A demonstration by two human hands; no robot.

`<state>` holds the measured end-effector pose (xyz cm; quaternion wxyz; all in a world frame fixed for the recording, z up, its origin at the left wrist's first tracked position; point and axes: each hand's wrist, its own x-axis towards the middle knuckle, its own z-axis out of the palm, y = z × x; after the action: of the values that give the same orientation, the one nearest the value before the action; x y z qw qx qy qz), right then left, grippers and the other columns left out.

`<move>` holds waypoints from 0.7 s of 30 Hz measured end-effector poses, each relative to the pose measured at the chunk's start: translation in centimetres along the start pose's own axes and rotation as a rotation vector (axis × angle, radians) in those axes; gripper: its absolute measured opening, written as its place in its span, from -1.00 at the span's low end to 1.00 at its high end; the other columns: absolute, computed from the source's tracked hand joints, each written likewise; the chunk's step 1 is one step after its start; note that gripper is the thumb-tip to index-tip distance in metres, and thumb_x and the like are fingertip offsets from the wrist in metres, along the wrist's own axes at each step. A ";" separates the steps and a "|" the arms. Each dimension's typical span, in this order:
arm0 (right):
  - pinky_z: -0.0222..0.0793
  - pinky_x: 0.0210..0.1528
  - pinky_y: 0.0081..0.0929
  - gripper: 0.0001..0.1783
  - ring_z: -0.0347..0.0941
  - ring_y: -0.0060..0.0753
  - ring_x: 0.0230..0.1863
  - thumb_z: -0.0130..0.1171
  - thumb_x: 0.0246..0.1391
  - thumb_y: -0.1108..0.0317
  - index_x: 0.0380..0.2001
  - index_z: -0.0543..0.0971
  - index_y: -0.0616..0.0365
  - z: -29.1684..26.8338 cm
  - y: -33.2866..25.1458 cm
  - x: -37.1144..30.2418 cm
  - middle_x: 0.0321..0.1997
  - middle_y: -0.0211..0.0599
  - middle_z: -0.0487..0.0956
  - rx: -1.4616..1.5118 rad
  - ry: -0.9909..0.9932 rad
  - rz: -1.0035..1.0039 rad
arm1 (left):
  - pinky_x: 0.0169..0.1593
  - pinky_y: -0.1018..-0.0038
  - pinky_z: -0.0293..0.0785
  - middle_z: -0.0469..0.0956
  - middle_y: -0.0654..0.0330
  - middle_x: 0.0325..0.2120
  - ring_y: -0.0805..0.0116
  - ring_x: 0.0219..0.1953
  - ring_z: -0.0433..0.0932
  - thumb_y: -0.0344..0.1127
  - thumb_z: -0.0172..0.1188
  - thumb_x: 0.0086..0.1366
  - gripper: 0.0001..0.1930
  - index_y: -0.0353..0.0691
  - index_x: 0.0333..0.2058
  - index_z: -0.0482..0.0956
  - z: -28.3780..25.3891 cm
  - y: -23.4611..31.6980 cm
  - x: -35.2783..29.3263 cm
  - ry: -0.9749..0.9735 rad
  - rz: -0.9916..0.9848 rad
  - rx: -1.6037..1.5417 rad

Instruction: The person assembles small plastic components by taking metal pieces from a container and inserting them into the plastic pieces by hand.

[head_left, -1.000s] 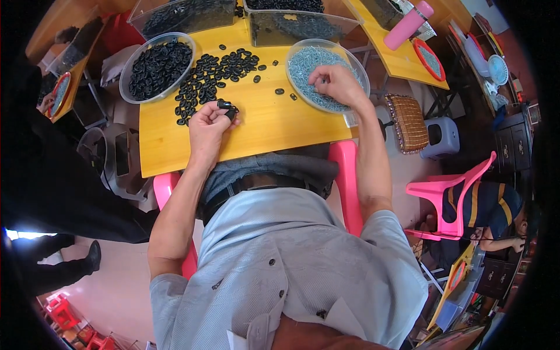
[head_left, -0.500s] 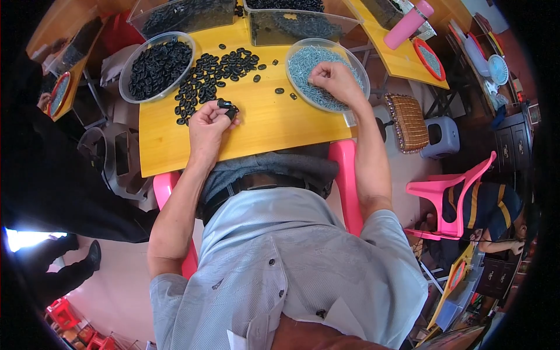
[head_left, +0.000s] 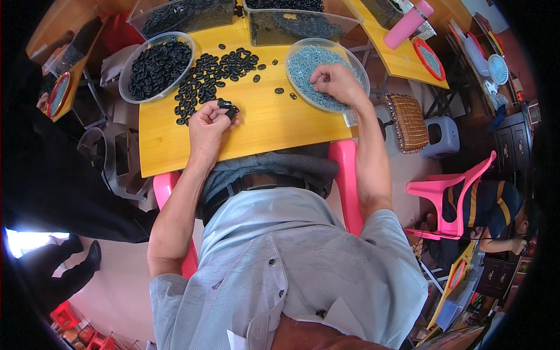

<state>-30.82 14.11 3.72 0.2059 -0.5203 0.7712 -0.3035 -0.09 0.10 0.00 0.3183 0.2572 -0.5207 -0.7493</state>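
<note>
Small black plastic pieces (head_left: 230, 108) are gripped between the thumb and fingers of my left hand (head_left: 207, 123), just above the yellow table. My right hand (head_left: 339, 83) is over a clear round bowl (head_left: 290, 65) full of small silvery-blue screws (head_left: 310, 59). Its thumb and fingertips are pinched together at the screws; whether a screw is between them is too small to make out. Loose black oval pieces (head_left: 204, 76) with holes lie spread beyond my left hand. A second clear bowl (head_left: 123, 79), heaped with the same black pieces, stands to their left.
Two clear bins (head_left: 192, 22) of black parts line the table's far side. A few single black pieces (head_left: 279, 90) lie beside the screw bowl. On a second table at right stand a pink bottle (head_left: 408, 24) and a red-rimmed tray (head_left: 441, 74). People in dark clothes are at left.
My right hand has shifted very slightly at the screws, its fingertips still together. My left hand keeps its place and its hold on the black pieces.
</note>
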 end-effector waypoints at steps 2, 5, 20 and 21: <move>0.33 -0.39 -0.59 -0.90 0.39 -0.64 -0.49 0.29 -0.03 0.51 -0.37 0.64 0.25 0.1 -0.7 0.0 -0.56 -0.50 0.51 -0.047 0.003 0.013 | -0.27 0.60 0.48 0.64 0.16 -0.39 0.49 -0.39 0.59 -0.54 0.14 0.26 -0.93 -0.32 -0.29 0.56 0.0 0.0 0.0 0.003 -0.001 -0.001; 0.35 -0.36 -0.56 -0.89 0.40 -0.62 -0.47 0.30 -0.06 0.51 -0.38 0.65 0.26 0.2 -1.5 0.0 -0.56 -0.48 0.53 -0.077 0.021 0.058 | -0.27 0.60 0.48 0.64 0.16 -0.39 0.49 -0.39 0.59 -0.55 0.13 0.26 -0.93 -0.32 -0.29 0.56 -0.1 0.0 0.0 0.005 -0.003 0.005; 0.36 -0.34 -0.52 -0.87 0.42 -0.58 -0.46 0.29 -0.05 0.50 -0.36 0.64 0.26 0.3 -0.9 -0.1 -0.52 -0.40 0.56 -0.109 0.048 0.046 | -0.28 0.60 0.48 0.64 0.16 -0.40 0.48 -0.39 0.59 -0.54 0.14 0.26 -0.93 -0.33 -0.29 0.56 -0.1 -0.1 0.0 -0.001 0.013 0.008; 0.36 -0.35 -0.51 -0.87 0.43 -0.57 -0.46 0.29 -0.05 0.50 -0.36 0.64 0.26 0.3 -0.6 -0.1 -0.52 -0.38 0.56 -0.049 0.073 0.039 | -0.28 0.60 0.48 0.64 0.17 -0.40 0.48 -0.39 0.59 -0.55 0.14 0.25 -0.93 -0.33 -0.30 0.56 0.0 0.0 0.0 0.000 0.007 0.010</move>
<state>-30.24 13.94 3.93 0.1708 -0.4984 0.7955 -0.2994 -0.04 0.08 0.01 0.3197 0.2571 -0.5253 -0.7455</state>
